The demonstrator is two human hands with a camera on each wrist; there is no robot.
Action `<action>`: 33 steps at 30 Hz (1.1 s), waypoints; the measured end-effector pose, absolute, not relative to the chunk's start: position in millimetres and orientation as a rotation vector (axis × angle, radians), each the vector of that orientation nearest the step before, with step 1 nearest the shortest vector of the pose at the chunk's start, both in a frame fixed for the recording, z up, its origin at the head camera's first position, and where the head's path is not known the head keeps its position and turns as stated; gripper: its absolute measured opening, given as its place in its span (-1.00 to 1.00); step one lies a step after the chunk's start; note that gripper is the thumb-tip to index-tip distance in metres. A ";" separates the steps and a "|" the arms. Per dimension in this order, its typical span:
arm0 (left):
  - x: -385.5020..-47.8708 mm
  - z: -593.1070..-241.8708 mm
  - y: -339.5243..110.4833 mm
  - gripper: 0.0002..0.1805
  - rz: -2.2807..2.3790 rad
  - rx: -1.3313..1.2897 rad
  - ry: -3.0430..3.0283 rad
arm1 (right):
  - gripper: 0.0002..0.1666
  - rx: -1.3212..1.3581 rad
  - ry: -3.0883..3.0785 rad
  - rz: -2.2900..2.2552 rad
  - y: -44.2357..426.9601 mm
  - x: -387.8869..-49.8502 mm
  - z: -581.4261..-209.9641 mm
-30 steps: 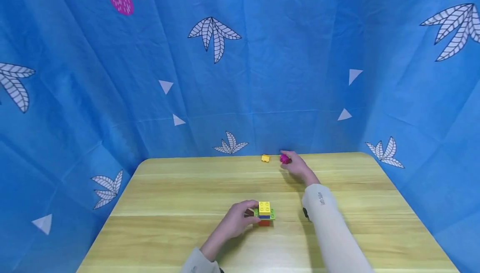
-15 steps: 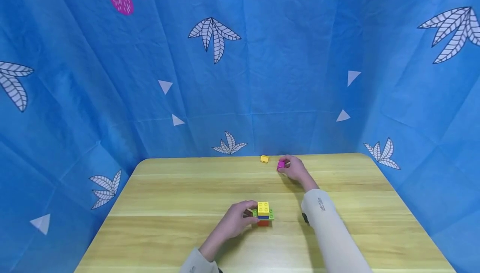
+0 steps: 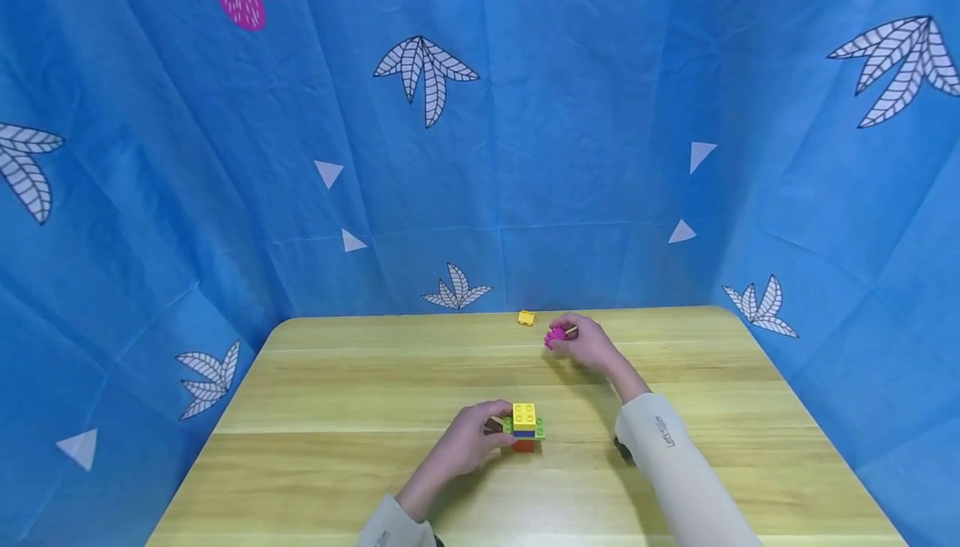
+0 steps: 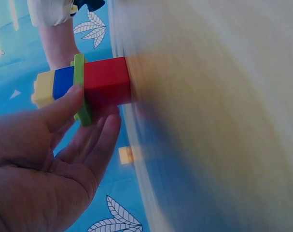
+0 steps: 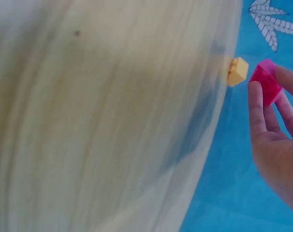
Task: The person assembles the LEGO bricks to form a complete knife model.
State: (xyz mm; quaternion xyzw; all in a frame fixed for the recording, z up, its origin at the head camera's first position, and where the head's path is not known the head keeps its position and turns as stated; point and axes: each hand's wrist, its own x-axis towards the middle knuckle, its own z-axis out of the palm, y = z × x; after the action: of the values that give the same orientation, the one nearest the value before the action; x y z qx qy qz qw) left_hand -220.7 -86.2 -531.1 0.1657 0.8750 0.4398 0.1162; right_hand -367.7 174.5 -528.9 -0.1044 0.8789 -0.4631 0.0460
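Observation:
My left hand (image 3: 467,437) grips a stack of toy building bricks (image 3: 524,417) standing upright on the table. In the left wrist view its layers show: a red brick (image 4: 107,81) at the base, a thin green plate (image 4: 78,67), a blue brick (image 4: 63,79) and a yellow brick (image 4: 43,86) on top. The thumb lies against the green plate. Farther back, my right hand (image 3: 588,343) pinches a magenta brick (image 5: 265,86) between thumb and fingers, its studs facing left in the head view. The magenta brick appears lifted off the table.
A loose yellow brick (image 3: 527,318) lies by the table's back edge, left of my right hand. The wooden table (image 3: 360,414) meets a blue patterned curtain (image 3: 570,155) behind it and on both sides.
My right hand has brought the magenta brick away from the back edge, slightly left and nearer, and turned it in the fingers. My left hand keeps its hold on the stack.

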 end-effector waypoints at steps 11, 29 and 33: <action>-218.0 -534.5 -86.1 -0.59 1.288 0.520 2.553 | -0.61 -0.420 2.604 -1.494 168.6 -335.4 -519.5; -222.4 -532.9 -87.9 -0.58 1.330 0.535 2.543 | -0.63 -0.590 2.576 -1.475 161.7 -291.8 -501.1; -222.5 -533.1 -88.5 -0.59 1.329 0.519 2.543 | -0.63 -0.638 2.559 -1.475 161.4 -282.4 -497.7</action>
State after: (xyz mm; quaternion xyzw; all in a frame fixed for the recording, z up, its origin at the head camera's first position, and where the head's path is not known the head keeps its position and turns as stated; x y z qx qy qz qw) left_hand -222.5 -88.5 -533.1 0.1769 0.8665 0.4530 0.1126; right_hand -282.4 161.4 -497.7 -0.2109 0.8452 -0.4874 0.0599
